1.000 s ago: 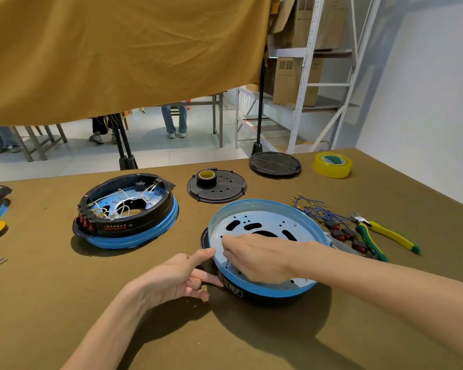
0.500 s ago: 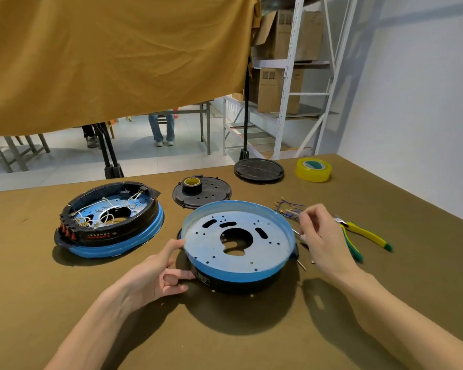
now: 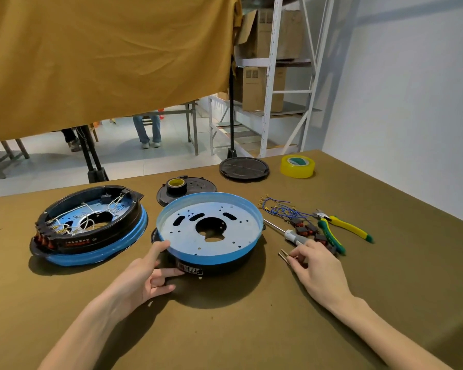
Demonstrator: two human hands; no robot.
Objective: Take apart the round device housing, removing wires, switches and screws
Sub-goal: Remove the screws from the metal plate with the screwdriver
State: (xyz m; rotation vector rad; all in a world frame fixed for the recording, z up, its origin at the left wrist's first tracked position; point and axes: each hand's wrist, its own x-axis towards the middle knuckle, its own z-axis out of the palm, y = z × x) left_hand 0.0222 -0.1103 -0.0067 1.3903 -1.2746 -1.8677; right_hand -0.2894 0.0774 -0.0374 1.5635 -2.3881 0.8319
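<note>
Brown cloth covers the tabletop (image 3: 225, 329), where the round blue-and-black housing (image 3: 209, 231) sits at centre. At 8 o'clock of it the left hand (image 3: 147, 276) grips its rim, while at 3 o'clock the right hand (image 3: 316, 265) pinches small screws (image 3: 284, 255) beside a screwdriver (image 3: 286, 232). Released carelessly, those screws could roll and scatter.

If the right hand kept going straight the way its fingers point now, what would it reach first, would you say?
The right hand points left toward the small screws at its fingertips; beyond them, probably the round housing, though depth is unclear.
</note>
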